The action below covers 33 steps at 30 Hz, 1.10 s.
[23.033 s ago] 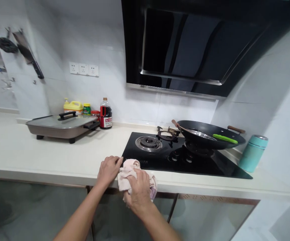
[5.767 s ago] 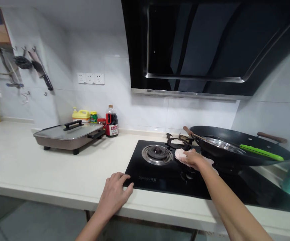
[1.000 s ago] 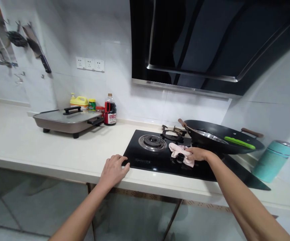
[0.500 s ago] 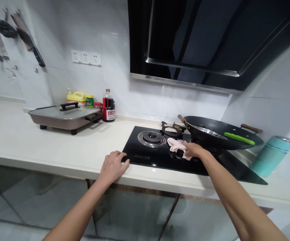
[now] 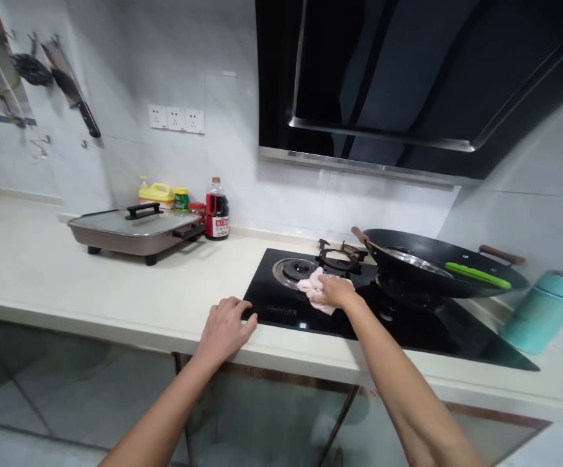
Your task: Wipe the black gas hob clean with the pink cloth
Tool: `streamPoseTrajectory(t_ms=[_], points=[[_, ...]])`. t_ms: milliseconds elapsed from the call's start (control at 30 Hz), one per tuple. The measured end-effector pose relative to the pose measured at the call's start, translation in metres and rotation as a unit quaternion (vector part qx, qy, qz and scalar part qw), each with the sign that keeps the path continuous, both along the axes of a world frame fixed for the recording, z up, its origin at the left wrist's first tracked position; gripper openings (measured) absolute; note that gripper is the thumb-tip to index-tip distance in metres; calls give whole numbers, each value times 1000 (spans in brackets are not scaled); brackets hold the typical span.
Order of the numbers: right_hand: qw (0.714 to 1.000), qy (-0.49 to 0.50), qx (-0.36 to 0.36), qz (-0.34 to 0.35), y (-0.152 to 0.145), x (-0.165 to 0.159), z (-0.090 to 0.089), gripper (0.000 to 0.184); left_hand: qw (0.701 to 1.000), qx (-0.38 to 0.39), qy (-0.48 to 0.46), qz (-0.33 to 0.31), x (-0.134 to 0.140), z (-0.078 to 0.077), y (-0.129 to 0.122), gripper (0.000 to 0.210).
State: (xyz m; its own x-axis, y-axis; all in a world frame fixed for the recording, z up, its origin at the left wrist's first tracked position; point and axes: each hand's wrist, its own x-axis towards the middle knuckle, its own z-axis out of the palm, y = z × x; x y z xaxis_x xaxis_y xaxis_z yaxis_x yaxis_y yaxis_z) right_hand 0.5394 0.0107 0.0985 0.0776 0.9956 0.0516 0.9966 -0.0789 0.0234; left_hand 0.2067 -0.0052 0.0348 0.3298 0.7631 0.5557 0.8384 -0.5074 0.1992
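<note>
My right hand (image 5: 336, 290) presses a pale pink cloth (image 5: 312, 287) onto the black glass cooktop (image 5: 432, 331), just in front of the left burner (image 5: 294, 269). My left hand (image 5: 226, 327) lies flat on the pale countertop (image 5: 91, 285) at the cooktop's front left corner, fingers spread, holding nothing. A black wok (image 5: 444, 269) with a steel ladle and a green utensil in it sits on the right burner.
An electric grill pan with a lid (image 5: 135, 230) stands at the left. Bottles, among them a soy sauce bottle (image 5: 216, 211), line the wall. A teal flask (image 5: 544, 311) stands at the right. A loose burner grate (image 5: 340, 256) lies behind the cloth. A range hood (image 5: 408, 84) hangs overhead.
My right hand has slid the cloth leftwards across the cooktop, from beside the wok to in front of the left burner. My left hand has stayed put.
</note>
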Motion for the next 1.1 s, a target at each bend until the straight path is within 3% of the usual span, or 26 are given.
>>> streamPoseTrajectory(t_ms=[167, 333, 533, 700, 867, 967, 1100], points=[[999, 13, 51, -4, -46, -30, -11, 68, 1000, -13, -15, -9, -2, 1, 0, 29], [994, 24, 103, -5, -105, -24, -27, 48, 999, -24, -13, -19, -5, 3, 2, 30], [991, 35, 130, -25, -158, 47, -48, 32, 1000, -29, -1, -8, -5, 4, 2, 30], [979, 31, 127, -153, -188, 132, -62, 40, 1000, -21, -3, -5, -3, 4, 1, 29], [961, 28, 135, -238, -193, 186, -63, 50, 1000, -17, 12, 4, -1, 5, -1, 32], [956, 41, 112, -267, -175, 188, -57, 55, 1000, -17, 19, 10, 0, 5, 0, 34], [965, 47, 108, -236, -140, 179, -49, 55, 1000, -11, 22, 11, 0, 3, 2, 33]])
